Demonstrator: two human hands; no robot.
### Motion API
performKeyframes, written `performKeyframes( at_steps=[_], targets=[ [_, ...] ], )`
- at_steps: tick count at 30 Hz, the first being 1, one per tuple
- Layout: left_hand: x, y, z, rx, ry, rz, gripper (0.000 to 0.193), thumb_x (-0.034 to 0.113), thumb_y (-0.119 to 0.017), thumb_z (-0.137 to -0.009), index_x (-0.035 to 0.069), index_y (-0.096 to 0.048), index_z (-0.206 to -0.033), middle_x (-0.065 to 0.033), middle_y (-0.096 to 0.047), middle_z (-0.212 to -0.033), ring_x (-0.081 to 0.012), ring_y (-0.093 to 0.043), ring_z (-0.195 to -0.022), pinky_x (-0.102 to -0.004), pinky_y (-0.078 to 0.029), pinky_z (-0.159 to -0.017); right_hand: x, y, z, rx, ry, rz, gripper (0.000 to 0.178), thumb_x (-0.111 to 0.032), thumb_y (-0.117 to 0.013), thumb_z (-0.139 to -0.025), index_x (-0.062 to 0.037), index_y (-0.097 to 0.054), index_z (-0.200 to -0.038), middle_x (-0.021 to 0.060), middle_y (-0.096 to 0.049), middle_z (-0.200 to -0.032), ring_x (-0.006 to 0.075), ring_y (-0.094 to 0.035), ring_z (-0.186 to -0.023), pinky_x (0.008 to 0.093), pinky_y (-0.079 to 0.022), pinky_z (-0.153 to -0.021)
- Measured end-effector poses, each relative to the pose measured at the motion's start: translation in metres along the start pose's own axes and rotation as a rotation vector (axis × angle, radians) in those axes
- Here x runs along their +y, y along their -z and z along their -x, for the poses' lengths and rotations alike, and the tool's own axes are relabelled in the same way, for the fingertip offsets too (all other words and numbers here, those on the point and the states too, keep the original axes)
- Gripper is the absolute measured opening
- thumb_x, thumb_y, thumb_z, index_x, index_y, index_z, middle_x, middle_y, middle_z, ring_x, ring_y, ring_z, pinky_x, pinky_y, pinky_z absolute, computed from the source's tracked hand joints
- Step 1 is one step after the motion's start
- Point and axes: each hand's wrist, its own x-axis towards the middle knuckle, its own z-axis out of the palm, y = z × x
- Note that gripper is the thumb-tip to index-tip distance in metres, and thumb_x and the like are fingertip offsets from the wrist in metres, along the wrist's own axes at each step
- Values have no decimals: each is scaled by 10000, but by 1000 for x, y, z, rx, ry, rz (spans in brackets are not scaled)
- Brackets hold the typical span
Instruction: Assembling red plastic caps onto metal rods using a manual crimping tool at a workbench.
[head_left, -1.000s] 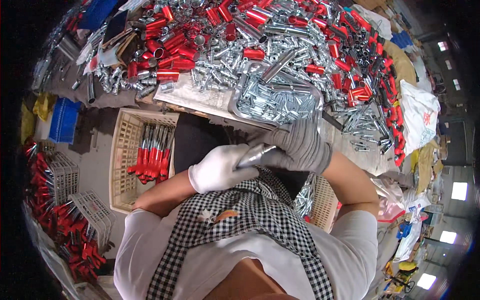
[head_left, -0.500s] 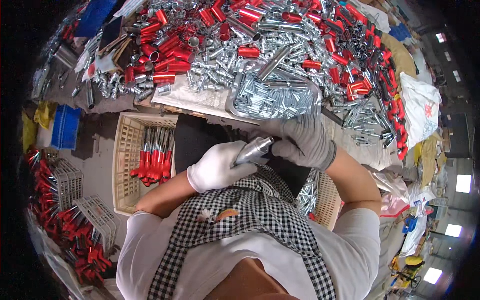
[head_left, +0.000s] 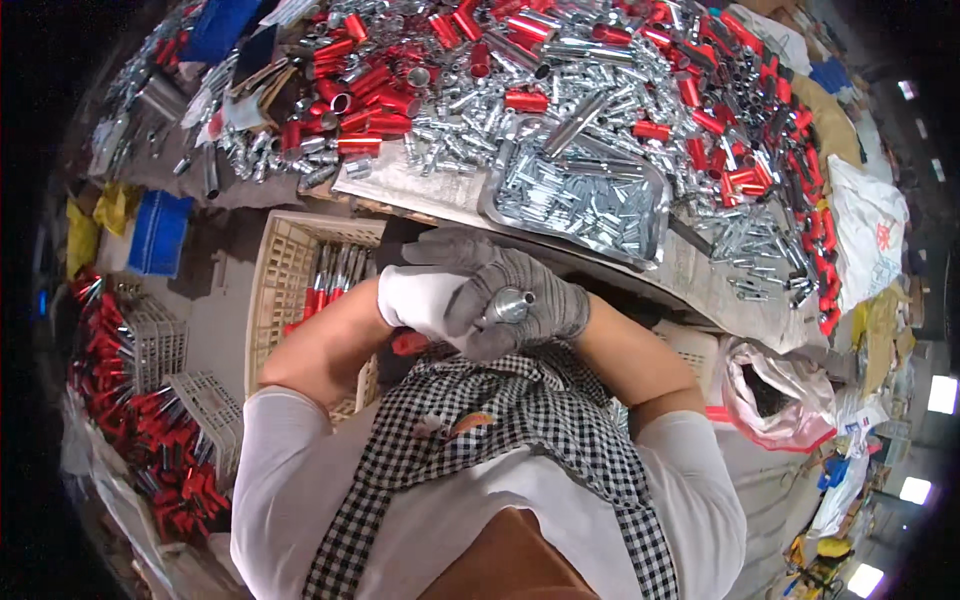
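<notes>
A silver, narrow-tipped metal piece [head_left: 512, 304] is near, before the apron [head_left: 500, 405], gripped by the grey-gloved right hand [head_left: 545, 297]. The white-gloved left hand [head_left: 418, 298] adjoins, fingers hidden, its grip unclear. Left lies a cream basket [head_left: 267, 292]; far right, a tray [head_left: 655, 246].

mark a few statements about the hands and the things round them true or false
1. The right hand is gloved in grey. True.
2. The left hand is gloved in red. False: the left hand is gloved in white.
3. A silver metal part shows among the right hand's fingers. True.
4. The metal tray is heaped with red tubes. False: the metal tray holds small silver pieces.
5. The blue bin is left of the beige crate in the picture. True.
</notes>
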Motion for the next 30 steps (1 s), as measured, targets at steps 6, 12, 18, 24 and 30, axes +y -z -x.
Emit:
performKeyframes(
  at_steps=[6,12,18,24,30],
  targets=[
    [-55,-68,-59,-925,2512,-1532,629,134,-787,-705,21,-520,-1263,-104,-629,-1163,-200,-614,-1040,-332,-508,-892,-17,-17,1,160,79,172,140,-276,-730,-782,-154,-664,-768,166,-540,-1388,343,-426,-1348,497,-254,-1147],
    [-57,-43,-27,-2071,1952,-2020,330,227,-678,-783,68,-671,-1072,-125,-693,-836,-341,-666,-728,-413,-541,-669,-27,-46,2,755,-176,109,261,-242,-741,-829,-54,-640,-981,115,-661,-1156,242,-611,-1084,390,-469,-952],
    [-59,-40,-35,-1814,2298,-2243,387,320,-696,-771,51,-670,-1048,-146,-674,-837,-354,-650,-703,-429,-524,-630,-13,-31,19,681,-182,-114,558,-365,-903,-651,-99,-633,-1060,134,-601,-1249,248,-565,-1138,393,-442,-978],
    [-68,-44,-31,-1273,2735,-1793,723,268,-805,-630,-11,-554,-1248,-177,-595,-1211,-268,-569,-1162,-411,-427,-1030,-42,15,-3,-64,284,276,440,-413,-847,-659,-152,-723,-992,149,-582,-1322,367,-519,-1223,503,-354,-1072],
    [-49,-33,-34,-1552,2551,-1703,653,224,-778,-636,15,-584,-1223,-176,-611,-1127,-303,-597,-1110,-364,-439,-1003,-29,-8,14,376,100,293,252,-356,-758,-776,-121,-665,-787,124,-637,-1265,352,-460,-1307,497,-325,-1103]
  ],
)
